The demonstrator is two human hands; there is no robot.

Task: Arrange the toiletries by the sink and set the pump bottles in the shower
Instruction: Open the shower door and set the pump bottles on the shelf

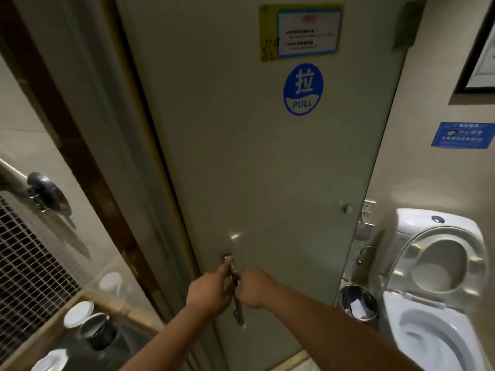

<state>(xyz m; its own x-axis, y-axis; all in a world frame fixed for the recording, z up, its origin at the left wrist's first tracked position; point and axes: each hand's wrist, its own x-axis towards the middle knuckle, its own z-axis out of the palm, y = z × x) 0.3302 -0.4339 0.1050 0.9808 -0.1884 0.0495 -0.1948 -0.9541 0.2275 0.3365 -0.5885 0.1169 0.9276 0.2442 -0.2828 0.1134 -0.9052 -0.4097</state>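
Observation:
A frosted glass shower door fills the middle of the view, with a blue round PULL sticker on it. Low on the door is a vertical chrome handle. My left hand is closed around the upper part of the handle. My right hand grips the same handle from the right side. No pump bottle shows in either hand. At the lower left, on the sink counter, stand white-lidded containers and a dark jar.
A toilet with its lid and seat raised stands at the right. A metal waste bin sits between the door and the toilet. A mirror and a dark wooden frame run along the left.

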